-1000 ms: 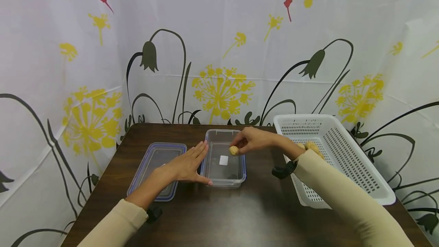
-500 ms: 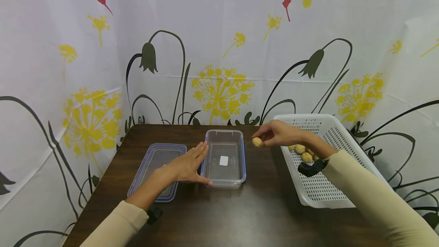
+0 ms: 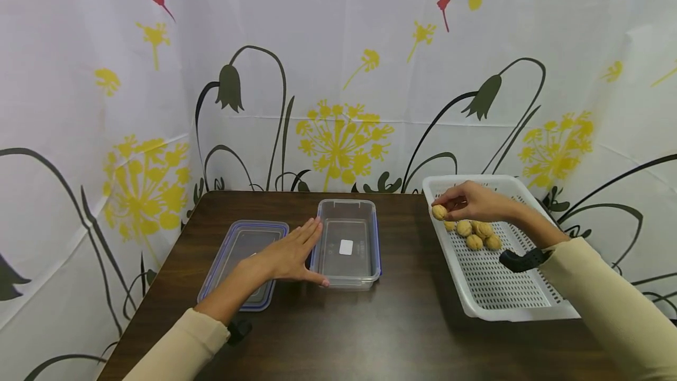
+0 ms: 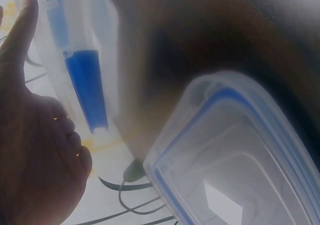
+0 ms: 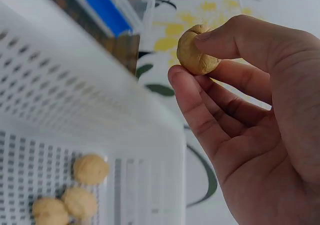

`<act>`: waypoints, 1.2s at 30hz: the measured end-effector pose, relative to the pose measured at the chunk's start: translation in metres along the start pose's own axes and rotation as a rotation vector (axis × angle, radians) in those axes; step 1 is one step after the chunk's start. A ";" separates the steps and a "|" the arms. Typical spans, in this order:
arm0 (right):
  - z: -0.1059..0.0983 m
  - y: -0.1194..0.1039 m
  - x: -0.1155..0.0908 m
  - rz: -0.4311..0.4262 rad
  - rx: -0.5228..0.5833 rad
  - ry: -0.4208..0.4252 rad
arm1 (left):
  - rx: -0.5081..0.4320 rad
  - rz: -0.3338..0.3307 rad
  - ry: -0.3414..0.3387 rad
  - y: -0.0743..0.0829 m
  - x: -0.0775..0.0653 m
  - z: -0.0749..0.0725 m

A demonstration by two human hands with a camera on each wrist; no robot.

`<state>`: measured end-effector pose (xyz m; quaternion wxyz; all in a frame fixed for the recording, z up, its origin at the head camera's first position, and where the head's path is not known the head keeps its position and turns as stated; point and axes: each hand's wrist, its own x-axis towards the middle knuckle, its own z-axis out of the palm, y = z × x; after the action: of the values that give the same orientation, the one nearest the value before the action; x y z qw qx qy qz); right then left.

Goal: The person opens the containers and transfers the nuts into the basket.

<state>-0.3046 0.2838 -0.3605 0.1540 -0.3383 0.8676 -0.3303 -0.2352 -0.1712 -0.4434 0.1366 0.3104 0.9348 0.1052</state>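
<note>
Between thumb and fingertips my right hand (image 3: 478, 201) pinches a walnut (image 3: 439, 212), held over the left rim of the white basket (image 3: 508, 304). In the right wrist view that walnut (image 5: 196, 52) shows clearly at the fingertips. Several more walnuts (image 3: 474, 242) lie on the basket floor below the hand. My left hand (image 3: 288, 254) rests with straight fingers along the left side of a clear plastic container (image 3: 349, 222), its thumb at the near left corner. A white square label shows on the container's floor. The left wrist view catches the hand's palm (image 4: 40, 155) beside the container wall.
A clear lid (image 3: 238, 251) with a blue seal lies left of the container, partly behind my left hand. The dark wooden table (image 3: 349, 334) ends at a flowered curtain (image 3: 338, 75) at the back. The basket's raised walls stand on the right.
My right hand, with the walnut, has moved right from over the container to above the basket's left rim. The left hand has stayed at the container.
</note>
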 end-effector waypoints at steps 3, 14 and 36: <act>-0.003 0.011 -0.010 0.033 0.006 0.010 | 0.005 0.000 0.001 0.000 0.000 0.000; 0.010 0.058 -0.028 0.126 -0.089 0.000 | -0.003 -0.005 0.000 0.001 -0.003 -0.001; 0.039 0.082 -0.013 0.042 -0.271 -0.051 | -0.011 -0.010 -0.003 0.001 -0.001 0.001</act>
<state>-0.3158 0.3201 -0.4438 0.1357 -0.3459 0.9070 -0.1981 -0.2338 -0.1714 -0.4436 0.1402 0.3053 0.9356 0.1090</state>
